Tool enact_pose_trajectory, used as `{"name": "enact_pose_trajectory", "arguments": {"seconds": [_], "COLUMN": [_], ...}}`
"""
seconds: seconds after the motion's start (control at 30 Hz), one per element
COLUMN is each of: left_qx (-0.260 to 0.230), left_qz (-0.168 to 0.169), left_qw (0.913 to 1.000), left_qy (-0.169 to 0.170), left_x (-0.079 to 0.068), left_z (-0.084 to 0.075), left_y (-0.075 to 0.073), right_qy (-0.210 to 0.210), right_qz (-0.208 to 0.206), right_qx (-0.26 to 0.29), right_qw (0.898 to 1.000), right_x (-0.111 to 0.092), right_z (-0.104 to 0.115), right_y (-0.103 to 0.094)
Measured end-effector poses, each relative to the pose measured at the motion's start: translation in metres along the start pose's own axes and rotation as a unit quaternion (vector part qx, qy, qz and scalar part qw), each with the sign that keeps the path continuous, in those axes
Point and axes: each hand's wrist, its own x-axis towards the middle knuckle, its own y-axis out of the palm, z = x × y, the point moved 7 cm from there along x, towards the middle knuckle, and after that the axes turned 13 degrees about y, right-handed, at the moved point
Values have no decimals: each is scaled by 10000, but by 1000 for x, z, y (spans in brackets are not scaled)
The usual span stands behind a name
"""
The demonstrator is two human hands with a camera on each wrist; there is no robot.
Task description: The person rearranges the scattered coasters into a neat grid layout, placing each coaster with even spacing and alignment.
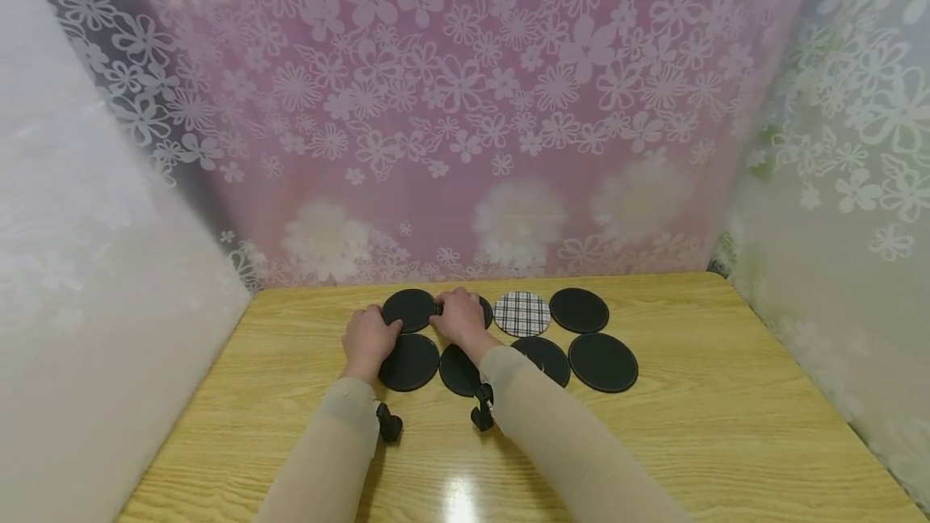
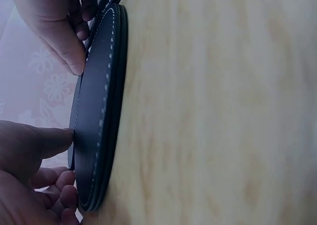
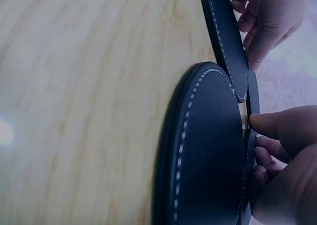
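Observation:
Round black coasters with pale stitched rims lie in two rows on the table. My left hand (image 1: 369, 339) holds the left edge of the far-left black coaster (image 1: 411, 311), thumb on its top and fingers curled at the rim. At that coaster's right side, my right hand (image 1: 462, 317) pinches the edge and partly covers the black coaster beside it. The near-left black coaster (image 1: 409, 363) lies just in front of the left hand; its stitching shows clearly in the left wrist view. In the right wrist view, a black coaster (image 3: 208, 150) lies in front of the right thumb.
A white coaster with a black plaid pattern (image 1: 522, 314) lies in the far row, with a black coaster (image 1: 579, 311) to its right. More black coasters, one at the near right (image 1: 603, 362), fill the near row. Flowered curtains (image 1: 465, 103) surround the wooden table (image 1: 726, 426).

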Motion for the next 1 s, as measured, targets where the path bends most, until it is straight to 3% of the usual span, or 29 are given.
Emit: {"name": "enact_pose_trajectory", "arguments": {"seconds": [0.33,1.0], "left_qx": [-25,-91], "left_qz": [32,143], "left_qw": [10000,9997], "left_qy": [-22,167], "left_x": [0,-8], "left_z": [2,-2], "left_y": [4,-3], "right_qy": [-3,-488], "right_qz": [116,293], "right_qx": [7,-52], "right_qw": [9999,9984], "right_x": [-2,-6], "right_z": [-1,1], "right_y": [0,-6]}}
